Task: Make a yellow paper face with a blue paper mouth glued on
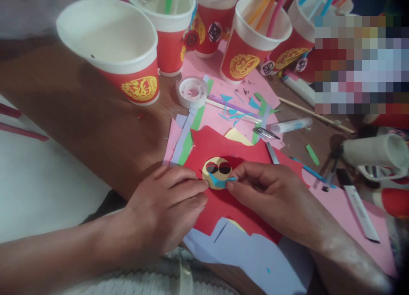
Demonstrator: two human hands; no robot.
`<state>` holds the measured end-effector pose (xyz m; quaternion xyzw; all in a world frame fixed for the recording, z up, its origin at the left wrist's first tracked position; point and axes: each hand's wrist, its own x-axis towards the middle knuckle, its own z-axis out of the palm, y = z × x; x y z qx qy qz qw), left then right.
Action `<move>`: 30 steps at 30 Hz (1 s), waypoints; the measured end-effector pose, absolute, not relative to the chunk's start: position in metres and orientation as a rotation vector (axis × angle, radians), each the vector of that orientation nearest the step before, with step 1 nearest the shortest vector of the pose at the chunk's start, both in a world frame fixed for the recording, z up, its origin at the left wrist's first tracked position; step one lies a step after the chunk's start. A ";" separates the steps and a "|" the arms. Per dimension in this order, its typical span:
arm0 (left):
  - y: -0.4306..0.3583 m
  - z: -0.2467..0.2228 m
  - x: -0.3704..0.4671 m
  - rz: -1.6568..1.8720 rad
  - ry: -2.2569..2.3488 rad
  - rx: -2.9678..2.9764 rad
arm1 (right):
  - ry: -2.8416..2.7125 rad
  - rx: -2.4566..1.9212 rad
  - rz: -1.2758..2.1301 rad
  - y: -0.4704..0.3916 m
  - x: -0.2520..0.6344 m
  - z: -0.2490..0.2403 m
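A small round yellow paper face (pixel 207 164) with two dark oval eyes lies on a sheet of red paper (pixel 233 205). Across its lower half sits a blue paper piece (pixel 217 182), curved like a mouth. My right hand (pixel 265 193) pinches the right end of that blue piece between thumb and forefinger. Resting flat at the face's left edge, my left hand (pixel 172 201) has its fingers stretched out and its fingertips touching the red paper and the rim of the face.
Red-and-white paper cups (pixel 140 78), several holding coloured straws, stand at the back. Near them are a clear tape roll (pixel 191 92), a pen (pixel 267 133) and blue paper scraps (pixel 236 114). Lavender paper (pixel 255 261) lies in front; a white marker (pixel 361 210) is at right.
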<state>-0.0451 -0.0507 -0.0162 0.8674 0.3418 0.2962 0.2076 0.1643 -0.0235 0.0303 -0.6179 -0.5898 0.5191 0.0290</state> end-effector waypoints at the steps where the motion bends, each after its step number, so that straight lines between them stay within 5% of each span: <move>1: -0.051 -0.016 -0.045 0.823 0.948 2.421 | -1.818 -1.903 1.602 -0.024 0.164 0.030; 30: -0.051 -0.017 -0.046 0.802 0.950 2.424 | -2.114 -1.910 1.220 -0.032 0.154 0.024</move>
